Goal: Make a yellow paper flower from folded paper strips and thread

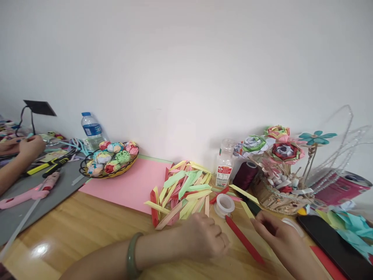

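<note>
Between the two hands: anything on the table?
Yes: in the head view, a red strip lies slantwise on the table between the left hand and the right hand.

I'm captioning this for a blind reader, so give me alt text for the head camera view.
A person's curled left hand and right hand, the latter at the end of a yellow strip, are over a wooden table with a red strip between them. Beyond lies a heap of colorful paper strips; a basket of paper flowers sits left.
</note>
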The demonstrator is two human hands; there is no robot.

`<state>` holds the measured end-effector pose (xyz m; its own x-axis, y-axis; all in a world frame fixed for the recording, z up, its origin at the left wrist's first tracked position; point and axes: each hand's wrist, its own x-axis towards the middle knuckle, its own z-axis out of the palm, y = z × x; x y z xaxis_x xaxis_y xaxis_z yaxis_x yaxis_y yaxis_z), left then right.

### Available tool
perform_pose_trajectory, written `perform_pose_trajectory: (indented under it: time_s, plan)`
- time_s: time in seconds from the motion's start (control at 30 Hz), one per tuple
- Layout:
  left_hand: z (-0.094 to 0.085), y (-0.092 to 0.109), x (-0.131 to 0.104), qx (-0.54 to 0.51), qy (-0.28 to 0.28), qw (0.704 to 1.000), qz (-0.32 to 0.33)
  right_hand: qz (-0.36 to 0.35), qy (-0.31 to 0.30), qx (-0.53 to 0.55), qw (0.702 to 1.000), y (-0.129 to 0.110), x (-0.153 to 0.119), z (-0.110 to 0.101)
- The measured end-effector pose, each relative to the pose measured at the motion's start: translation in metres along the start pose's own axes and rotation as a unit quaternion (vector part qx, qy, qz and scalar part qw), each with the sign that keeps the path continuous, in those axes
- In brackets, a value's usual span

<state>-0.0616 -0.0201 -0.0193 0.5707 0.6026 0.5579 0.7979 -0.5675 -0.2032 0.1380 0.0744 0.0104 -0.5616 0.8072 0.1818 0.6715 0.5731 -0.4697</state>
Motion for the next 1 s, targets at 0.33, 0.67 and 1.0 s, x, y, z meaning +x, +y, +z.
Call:
perform_pose_trajectory:
  time_s: [0.33,0.67,1.0]
  plan:
    - [-0.004,-0.036,0.021,0.111,-0.252,0.932,-0.236,0.062,-0.025,0.220,0.973,0.005,-0.018,0.009]
    - [-0.004,-0.045,0.036,0.079,-0.272,0.915,-0.287,0.081,-0.073,0.242,0.964,0.004,-0.028,0.013]
    - [-0.027,-0.057,0.040,-0.001,-0.204,0.915,-0.349,0.098,-0.041,0.299,0.948,0.002,-0.033,0.020]
